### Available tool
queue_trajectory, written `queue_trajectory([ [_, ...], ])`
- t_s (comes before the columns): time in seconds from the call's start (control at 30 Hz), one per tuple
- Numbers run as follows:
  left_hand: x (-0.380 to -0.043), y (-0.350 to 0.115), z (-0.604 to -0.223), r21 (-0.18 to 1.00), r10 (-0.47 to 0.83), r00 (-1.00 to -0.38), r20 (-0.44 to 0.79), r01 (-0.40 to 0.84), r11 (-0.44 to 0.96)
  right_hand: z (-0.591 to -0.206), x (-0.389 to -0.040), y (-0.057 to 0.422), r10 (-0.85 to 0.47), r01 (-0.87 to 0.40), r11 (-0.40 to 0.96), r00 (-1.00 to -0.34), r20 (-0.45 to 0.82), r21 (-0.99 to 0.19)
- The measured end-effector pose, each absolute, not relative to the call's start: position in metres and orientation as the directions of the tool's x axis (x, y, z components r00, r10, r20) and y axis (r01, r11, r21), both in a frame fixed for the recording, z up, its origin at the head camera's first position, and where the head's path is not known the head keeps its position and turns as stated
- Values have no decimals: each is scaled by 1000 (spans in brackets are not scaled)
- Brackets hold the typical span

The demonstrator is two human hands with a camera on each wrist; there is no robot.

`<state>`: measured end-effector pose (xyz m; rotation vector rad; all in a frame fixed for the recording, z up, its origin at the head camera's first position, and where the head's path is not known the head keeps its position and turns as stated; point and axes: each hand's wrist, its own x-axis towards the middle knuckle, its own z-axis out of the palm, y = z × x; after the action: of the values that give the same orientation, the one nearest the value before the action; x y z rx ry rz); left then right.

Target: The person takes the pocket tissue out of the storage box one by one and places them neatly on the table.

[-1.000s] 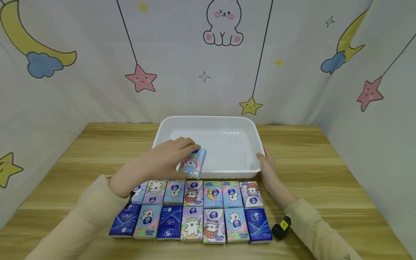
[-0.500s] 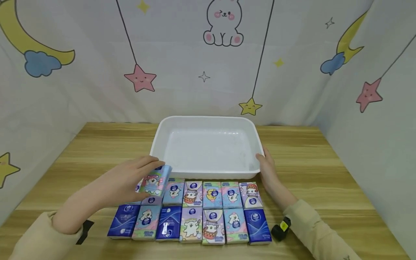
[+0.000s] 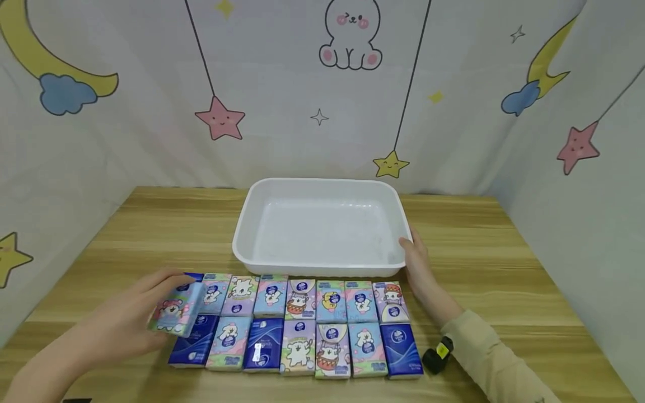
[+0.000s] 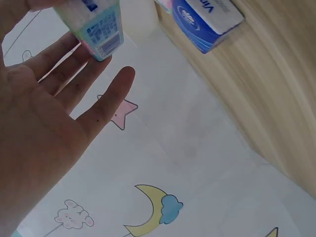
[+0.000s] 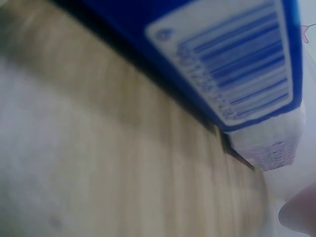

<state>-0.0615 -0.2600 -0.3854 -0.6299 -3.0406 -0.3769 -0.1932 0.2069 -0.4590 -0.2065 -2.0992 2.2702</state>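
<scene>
My left hand (image 3: 128, 322) pinches a pastel tissue pack (image 3: 176, 308) with a cartoon character on it, held over the left end of the laid-out packs. In the left wrist view the pack (image 4: 101, 32) shows its barcode end between thumb and fingers. The large white plastic tub (image 3: 319, 268) stands behind the packs, with no pack inside. My right hand (image 3: 420, 266) grips its right wall near the front corner, thumb at the rim. Two rows of tissue packs lie in front: a back row of mostly cartoon packs (image 3: 301, 299) and a front row including dark blue packs (image 3: 402, 350).
A black wrist device with a yellow label (image 3: 437, 355) sits by my right sleeve. The wooden table (image 3: 504, 268) reaches back to a white cloth (image 3: 277, 140) printed with stars and moons. In the right wrist view, a blue pack (image 5: 232, 59) fills the top.
My left hand has carried the tissue pack from above the tub's front edge leftward and toward me, past the row's left end. The right hand stays at the tub.
</scene>
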Motion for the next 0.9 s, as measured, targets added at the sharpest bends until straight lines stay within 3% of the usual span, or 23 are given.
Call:
queue_trajectory([
  [0.5, -45, -291, -420, 240, 278, -960, 12, 273, 932, -457, -197, 209, 131, 98, -73, -986, -107, -993],
  [0.9, -40, -290, -436, 228, 295, -955, 44, 297, 927, -458, -196, 208, 124, 98, -86, -986, -108, -991],
])
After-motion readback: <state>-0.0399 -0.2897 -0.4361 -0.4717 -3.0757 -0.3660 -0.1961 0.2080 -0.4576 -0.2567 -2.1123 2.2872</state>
